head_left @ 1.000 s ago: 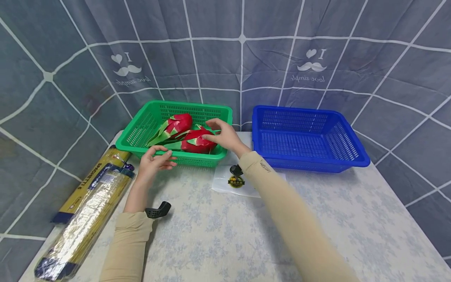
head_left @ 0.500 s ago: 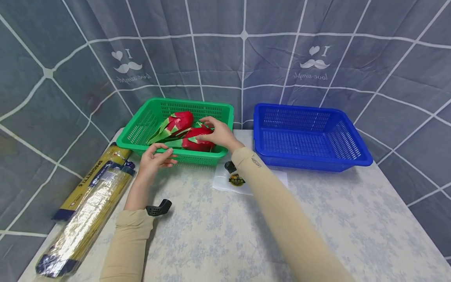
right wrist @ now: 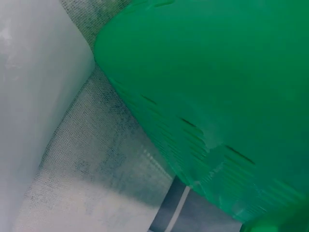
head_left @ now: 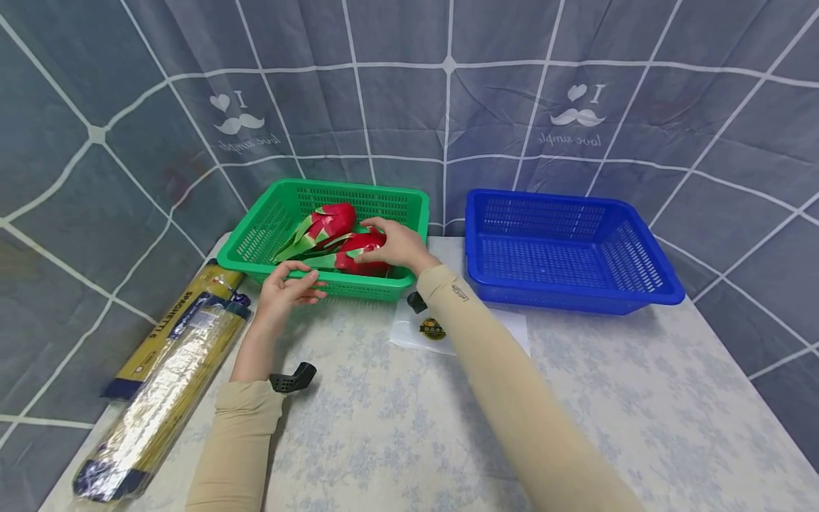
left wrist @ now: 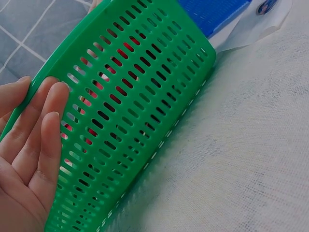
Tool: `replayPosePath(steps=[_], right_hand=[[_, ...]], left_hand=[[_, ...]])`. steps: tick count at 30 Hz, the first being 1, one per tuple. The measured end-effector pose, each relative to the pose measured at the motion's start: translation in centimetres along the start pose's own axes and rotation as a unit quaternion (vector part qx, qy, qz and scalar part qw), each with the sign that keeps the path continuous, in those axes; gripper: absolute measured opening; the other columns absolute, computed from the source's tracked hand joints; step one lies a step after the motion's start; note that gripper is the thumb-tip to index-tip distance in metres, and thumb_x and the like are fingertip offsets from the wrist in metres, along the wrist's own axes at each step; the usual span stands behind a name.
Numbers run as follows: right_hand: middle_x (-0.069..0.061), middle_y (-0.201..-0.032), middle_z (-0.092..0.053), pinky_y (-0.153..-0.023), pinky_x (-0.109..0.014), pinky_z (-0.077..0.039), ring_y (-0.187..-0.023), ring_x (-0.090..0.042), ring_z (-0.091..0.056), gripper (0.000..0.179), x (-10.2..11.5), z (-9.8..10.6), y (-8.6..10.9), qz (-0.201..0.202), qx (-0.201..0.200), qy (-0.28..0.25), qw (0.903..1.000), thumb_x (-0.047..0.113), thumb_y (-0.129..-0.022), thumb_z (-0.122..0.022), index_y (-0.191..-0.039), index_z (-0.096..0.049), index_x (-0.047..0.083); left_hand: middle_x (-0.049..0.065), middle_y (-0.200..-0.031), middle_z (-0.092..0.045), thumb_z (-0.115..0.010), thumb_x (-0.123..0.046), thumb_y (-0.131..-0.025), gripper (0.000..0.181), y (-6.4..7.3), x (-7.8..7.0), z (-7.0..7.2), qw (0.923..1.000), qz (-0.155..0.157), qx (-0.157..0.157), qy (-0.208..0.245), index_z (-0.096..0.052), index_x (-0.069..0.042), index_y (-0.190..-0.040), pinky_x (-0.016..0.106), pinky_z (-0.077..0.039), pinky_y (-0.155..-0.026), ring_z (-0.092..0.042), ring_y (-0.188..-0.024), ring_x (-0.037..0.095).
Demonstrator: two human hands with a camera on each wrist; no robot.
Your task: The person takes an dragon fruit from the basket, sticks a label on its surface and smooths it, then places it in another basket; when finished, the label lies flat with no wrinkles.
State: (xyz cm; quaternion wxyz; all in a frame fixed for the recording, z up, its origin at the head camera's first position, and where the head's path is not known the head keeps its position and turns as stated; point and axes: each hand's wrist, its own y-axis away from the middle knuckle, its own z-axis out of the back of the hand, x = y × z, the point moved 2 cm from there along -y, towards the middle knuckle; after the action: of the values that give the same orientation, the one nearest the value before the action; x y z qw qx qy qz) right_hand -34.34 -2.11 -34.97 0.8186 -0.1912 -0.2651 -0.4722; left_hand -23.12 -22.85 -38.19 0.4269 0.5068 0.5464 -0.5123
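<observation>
In the head view, two red dragon fruits with long green leaf tips lie in a green perforated basket (head_left: 333, 283). The nearer dragon fruit (head_left: 367, 269) is gripped by my right hand (head_left: 403, 246), its thumb and fingers curled over the right end. The other dragon fruit (head_left: 333, 219) lies behind it, to the left. My left hand (head_left: 288, 290) holds the basket's front rim near its left part. The left wrist view shows fingers (left wrist: 48, 145) of that hand against the outer wall, with another digit over the rim. The right wrist view shows no hand, only blurred basket (right wrist: 217, 72) wall.
A blue perforated basket (head_left: 576, 293) stands to the right. Two spaghetti packs, a yellow one (head_left: 150, 331) and a clear one (head_left: 169, 398), lie at the left edge. A white printed plastic sheet (head_left: 409, 331) lies under my right forearm. A grey curtain (head_left: 409, 107) hangs behind.
My right hand has moved slightly left and closed round the nearer dragon fruit. The left hand keeps its place at the basket rim. The whole head view has shifted a little.
</observation>
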Motion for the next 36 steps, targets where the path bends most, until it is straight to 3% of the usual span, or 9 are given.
replayPosePath(steps=[11, 20, 25, 31, 36], right_hand=[[0.0, -0.135, -0.048, -0.095, -0.035, -0.041, -0.119, -0.015, -0.045, 0.078, 0.2, -0.3, -0.4, 0.007, 0.036, 0.022, 0.9991, 0.046, -0.072, -0.077, -0.139, -0.044, 0.022], [-0.001, -0.13, -0.048, -0.091, -0.034, -0.043, -0.114, -0.016, -0.048, 0.074, 0.2, -0.3, -0.5, 0.003, 0.037, 0.055, 0.9978, 0.044, -0.072, -0.079, -0.135, -0.047, 0.023], [-0.002, -0.129, -0.048, -0.09, -0.035, -0.043, -0.113, -0.017, -0.048, 0.071, 0.0, -0.3, -0.3, 0.017, 0.009, 0.06, 0.998, 0.043, -0.071, -0.08, -0.132, -0.05, 0.023], [-0.003, -0.127, -0.049, -0.088, -0.034, -0.045, -0.112, -0.017, -0.048, 0.067, -0.2, 0.3, 0.4, 0.041, -0.067, 0.008, 0.9969, 0.038, -0.072, -0.08, -0.13, -0.051, 0.018], [-0.003, -0.132, -0.045, -0.088, -0.033, -0.046, -0.115, -0.018, -0.047, 0.066, 0.4, 2.2, 1.4, 0.061, -0.122, -0.03, 0.9902, 0.037, -0.073, -0.079, -0.13, -0.051, 0.018]], left_hand=[[0.007, -0.082, -0.071, -0.059, -0.01, -0.093, 0.019, 0.2, 0.1, 0.1, 1.0, 0.003, -0.005, -0.002, -0.047, -0.002, -0.106, 0.03, -0.055, -0.066, -0.069, -0.07, 0.016], [0.003, -0.082, -0.071, -0.062, -0.015, -0.092, 0.021, -0.8, 1.6, 1.2, 1.0, -0.003, -0.006, -0.005, -0.048, -0.008, -0.107, 0.029, -0.055, -0.065, -0.069, -0.071, 0.015], [0.006, -0.083, -0.071, -0.064, -0.019, -0.091, 0.026, -0.9, 1.8, 1.2, 0.9998, -0.013, -0.009, -0.014, -0.049, -0.005, -0.107, 0.031, -0.055, -0.066, -0.069, -0.071, 0.015], [0.012, -0.086, -0.07, -0.066, -0.017, -0.09, 0.026, -0.9, 2.3, 1.6, 0.9994, -0.035, 0.006, 0.003, -0.051, -0.005, -0.108, 0.03, -0.055, -0.064, -0.069, -0.072, 0.018], [0.01, -0.084, -0.071, -0.065, -0.018, -0.09, 0.031, -0.8, 1.8, 1.3, 0.9996, -0.021, -0.01, -0.015, -0.049, -0.001, -0.11, 0.032, -0.055, -0.066, -0.069, -0.071, 0.016]])
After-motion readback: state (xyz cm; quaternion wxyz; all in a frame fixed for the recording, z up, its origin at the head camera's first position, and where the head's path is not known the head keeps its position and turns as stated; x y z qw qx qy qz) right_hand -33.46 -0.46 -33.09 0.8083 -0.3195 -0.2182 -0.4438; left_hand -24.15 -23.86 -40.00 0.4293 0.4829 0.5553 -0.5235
